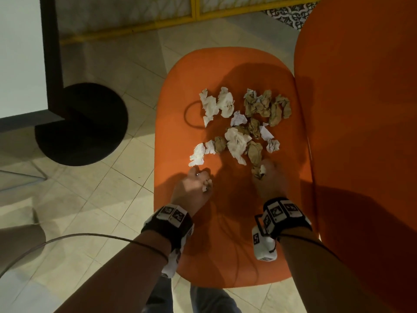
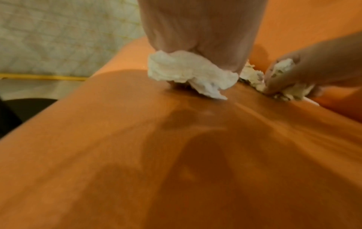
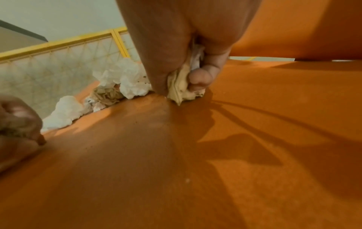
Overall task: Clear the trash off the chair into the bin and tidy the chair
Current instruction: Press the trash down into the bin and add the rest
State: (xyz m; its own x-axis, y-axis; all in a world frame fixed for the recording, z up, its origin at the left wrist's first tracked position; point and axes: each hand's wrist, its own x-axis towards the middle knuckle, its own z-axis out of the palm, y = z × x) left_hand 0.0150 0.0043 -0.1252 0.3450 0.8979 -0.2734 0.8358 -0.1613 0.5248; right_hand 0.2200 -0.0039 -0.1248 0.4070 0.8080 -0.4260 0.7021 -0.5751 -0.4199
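Several crumpled white tissues (image 1: 217, 103) and brown paper wads (image 1: 266, 106) lie scattered over the orange chair seat (image 1: 225, 233). My left hand (image 1: 198, 184) is at the near left of the pile, fingers curled round a white tissue wad (image 2: 188, 72). My right hand (image 1: 267, 177) is at the near right of the pile and grips a brown and white paper wad (image 3: 184, 86) against the seat. More tissues (image 3: 125, 77) lie beyond the right hand. No bin shows in any view.
The orange chair back (image 1: 361, 109) rises on the right. A black round base (image 1: 81, 123) with a dark post stands on the tiled floor at left. A yellow rail (image 1: 180, 19) runs along the far wall. A cable (image 1: 67, 238) trails from my left wrist.
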